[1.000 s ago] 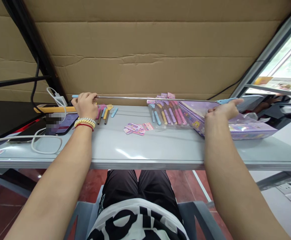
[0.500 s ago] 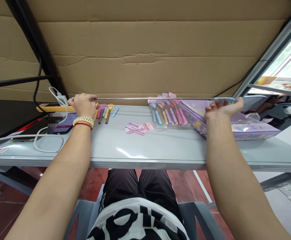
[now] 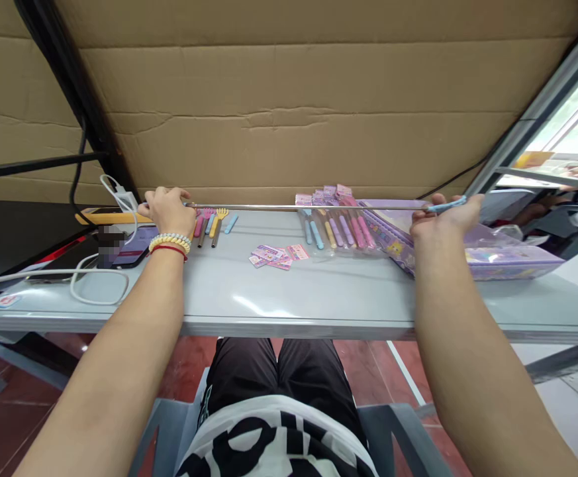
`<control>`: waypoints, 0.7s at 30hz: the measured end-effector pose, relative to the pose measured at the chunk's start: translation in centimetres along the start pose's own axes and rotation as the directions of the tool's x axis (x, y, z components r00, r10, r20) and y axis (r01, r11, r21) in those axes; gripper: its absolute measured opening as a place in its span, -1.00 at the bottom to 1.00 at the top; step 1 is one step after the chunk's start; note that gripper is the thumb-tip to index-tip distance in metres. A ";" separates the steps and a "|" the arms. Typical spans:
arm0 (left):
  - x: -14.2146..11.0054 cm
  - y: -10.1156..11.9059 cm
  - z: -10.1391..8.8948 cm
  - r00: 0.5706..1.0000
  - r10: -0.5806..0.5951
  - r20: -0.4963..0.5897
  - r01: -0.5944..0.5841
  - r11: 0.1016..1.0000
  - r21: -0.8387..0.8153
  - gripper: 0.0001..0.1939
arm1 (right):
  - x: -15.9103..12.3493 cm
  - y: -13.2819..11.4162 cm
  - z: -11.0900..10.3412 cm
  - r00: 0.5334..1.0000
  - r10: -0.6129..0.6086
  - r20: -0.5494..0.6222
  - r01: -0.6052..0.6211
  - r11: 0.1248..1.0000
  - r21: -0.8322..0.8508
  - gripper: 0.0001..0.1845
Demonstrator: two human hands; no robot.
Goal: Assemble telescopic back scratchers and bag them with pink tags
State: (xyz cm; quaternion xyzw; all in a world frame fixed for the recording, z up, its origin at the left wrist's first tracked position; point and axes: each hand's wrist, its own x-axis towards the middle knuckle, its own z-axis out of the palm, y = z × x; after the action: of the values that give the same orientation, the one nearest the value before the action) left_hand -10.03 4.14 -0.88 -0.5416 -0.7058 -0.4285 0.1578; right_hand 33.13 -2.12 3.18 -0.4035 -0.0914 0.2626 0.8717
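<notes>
A telescopic back scratcher is drawn out into a long thin metal rod, level above the table from one hand to the other. My left hand is closed around its left end, which is mostly hidden. My right hand, palm turned up, grips the light-blue end at the right. Beside my left hand lie several short back scratchers with pink, yellow and blue claw heads. Several more, in clear packets with pink-purple header cards, lie under the rod towards the right.
Small printed cards lie mid-table. A purple printed bag is under and beside my right hand. At the left are a phone, a white cable and a yellow bar-like object. A cardboard panel stands behind the table.
The rod has come down slightly in view. My right hand's fingers have shifted on the light-blue end, which now tilts up to the right. My left hand keeps its grip.
</notes>
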 end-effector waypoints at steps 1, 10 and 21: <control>0.0 0.0 0.1 1.000 -0.016 -0.002 0.016 1.000 0.012 -0.74 | 0.0 0.0 0.0 1.000 0.010 -0.003 -0.010 0.998 0.068 -0.66; 0.0 0.4 -0.1 0.989 -0.016 0.144 -0.001 0.993 0.117 -0.62 | 0.4 0.2 -0.1 0.999 -0.033 -0.016 0.034 0.996 0.078 -0.66; -0.4 2.9 -0.3 0.888 0.173 0.427 -0.323 0.894 0.310 -0.69 | 0.4 1.5 0.7 0.976 -0.137 0.168 0.154 0.984 -0.090 -0.72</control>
State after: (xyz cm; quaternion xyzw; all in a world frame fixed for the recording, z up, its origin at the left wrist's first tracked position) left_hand -7.37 3.78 0.28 -0.6628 -0.7146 -0.1463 0.1690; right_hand 32.62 -0.69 2.47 -0.4171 -0.2043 0.2249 0.8566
